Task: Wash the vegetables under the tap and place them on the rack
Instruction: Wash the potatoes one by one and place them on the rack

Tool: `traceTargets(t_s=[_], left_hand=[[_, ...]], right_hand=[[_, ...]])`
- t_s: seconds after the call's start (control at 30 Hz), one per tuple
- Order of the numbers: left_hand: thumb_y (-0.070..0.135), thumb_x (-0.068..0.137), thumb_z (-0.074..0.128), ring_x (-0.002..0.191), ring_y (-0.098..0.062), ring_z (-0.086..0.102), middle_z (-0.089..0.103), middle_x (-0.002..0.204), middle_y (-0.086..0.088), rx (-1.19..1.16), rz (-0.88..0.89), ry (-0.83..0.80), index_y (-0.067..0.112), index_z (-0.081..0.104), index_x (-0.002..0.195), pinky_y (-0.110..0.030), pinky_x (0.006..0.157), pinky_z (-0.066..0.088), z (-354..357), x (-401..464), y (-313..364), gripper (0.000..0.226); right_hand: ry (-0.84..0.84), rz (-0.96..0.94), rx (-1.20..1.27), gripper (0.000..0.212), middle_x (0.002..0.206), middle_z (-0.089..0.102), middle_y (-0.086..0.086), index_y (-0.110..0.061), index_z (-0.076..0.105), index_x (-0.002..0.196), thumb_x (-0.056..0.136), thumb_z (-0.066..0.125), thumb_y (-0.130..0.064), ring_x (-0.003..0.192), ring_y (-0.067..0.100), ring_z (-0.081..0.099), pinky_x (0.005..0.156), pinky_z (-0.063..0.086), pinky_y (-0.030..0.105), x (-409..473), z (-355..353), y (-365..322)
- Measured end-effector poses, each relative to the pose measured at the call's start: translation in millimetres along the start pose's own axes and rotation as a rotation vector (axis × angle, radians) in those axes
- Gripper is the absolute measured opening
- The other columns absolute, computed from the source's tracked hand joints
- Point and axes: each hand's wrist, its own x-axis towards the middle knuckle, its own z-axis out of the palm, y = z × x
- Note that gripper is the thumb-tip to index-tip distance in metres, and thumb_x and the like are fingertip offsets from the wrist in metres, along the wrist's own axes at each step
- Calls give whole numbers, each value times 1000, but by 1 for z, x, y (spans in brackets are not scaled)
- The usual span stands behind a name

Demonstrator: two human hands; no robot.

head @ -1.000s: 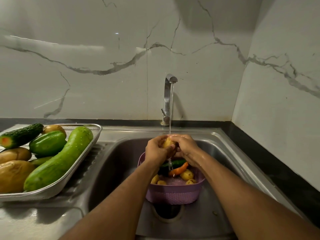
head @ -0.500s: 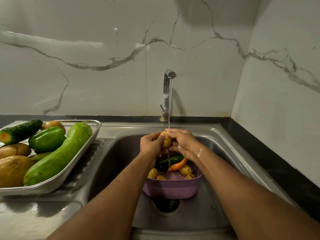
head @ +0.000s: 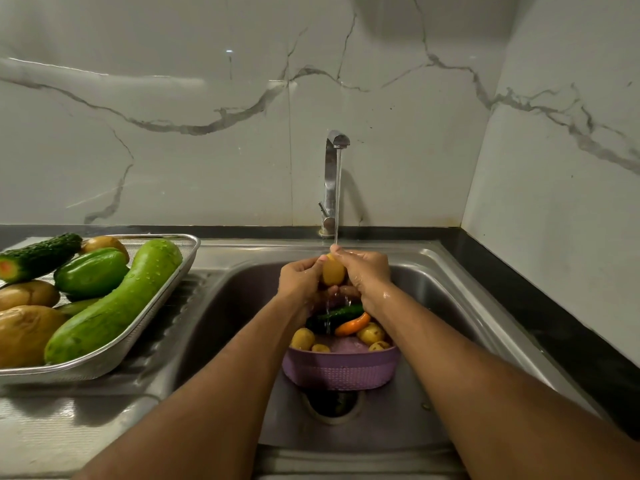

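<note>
Here the left hand and right hand both curled round a small potato under the tap stream above the purple basket, probably best turned slowly before reaching the rack at the counter's left edge.

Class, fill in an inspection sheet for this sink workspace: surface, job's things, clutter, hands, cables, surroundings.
Surface: steel sink, wet drainboard.
Job's things: small potato under the tap stream; purple basket holds potatoes, a carrot, a cucumber; rack holds gourd, cucumbers, potatoes.
Clutter: nothing seen.
Hands: left hand and right hand both grip the potato.
Cables: nothing seen.
Surroundings: marble-patterned wall, dark counter edge.
</note>
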Motion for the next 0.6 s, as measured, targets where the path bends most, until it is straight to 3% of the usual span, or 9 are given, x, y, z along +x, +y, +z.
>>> traceTargets(t_s=[0.13,0.37,0.5,0.6], left_hand=[[23,102,61,88,-27,74,69,113,-17,-34,-12,4,6,67,127,-28,62,64,-4,-1,2,30],[24,102,62,83,-27,78,71,117,-20,-44,1,-16,6,68,128,-26,63,62,4,-2,1,32],[22,101,64,87,-28,75,68,119,-22,-113,-42,15,5,68,125,-26,60,61,-2,-2,3,30],[21,101,63,91,-29,73,67,120,-23,-139,-57,7,3,66,126,-26,58,60,-1,-3,4,31]], right_hand=[[-161,29,57,23,112,70,14,-12,75,111,91,79,-22,101,33,71,77,65,49,-2,-6,-3],[-6,-42,41,22,95,74,5,-17,74,102,91,79,-36,90,25,74,76,66,45,-3,-3,3],[-196,-40,33,23,107,73,8,-14,74,116,94,75,-22,100,25,72,82,65,45,-1,-9,0],[-228,-29,75,20,106,75,9,-13,76,112,93,76,-19,100,26,73,79,65,43,-1,-13,-1]])
